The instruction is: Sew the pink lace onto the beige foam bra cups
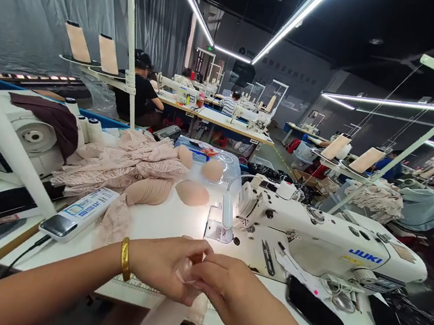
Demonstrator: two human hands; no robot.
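Note:
My left hand (pixel 165 263), with a gold bangle (pixel 125 258) on its wrist, meets my right hand (pixel 226 287) over the front edge of the sewing table (pixel 163 231). Fingers of both are closed in a pinch on a pale beige bra pad (pixel 162 321), whose smooth oval end hangs below the left hand. A strip of beige fabric (pixel 198 309) dangles under the fingers; how it joins the pad is hidden. Just beyond, one loose beige pad (pixel 192 193) lies beside a row of stacked pads (pixel 148 191). The sewing machine's needle area (pixel 226 226) is lit.
A white JUKI sewing machine (pixel 324 243) fills the right side. Thread snips (pixel 268 258) and a black phone (pixel 318 315) lie before it. Beige lace (pixel 116 161) is heaped at the left, near a white boxy device (pixel 79 214). Co-workers sit farther back.

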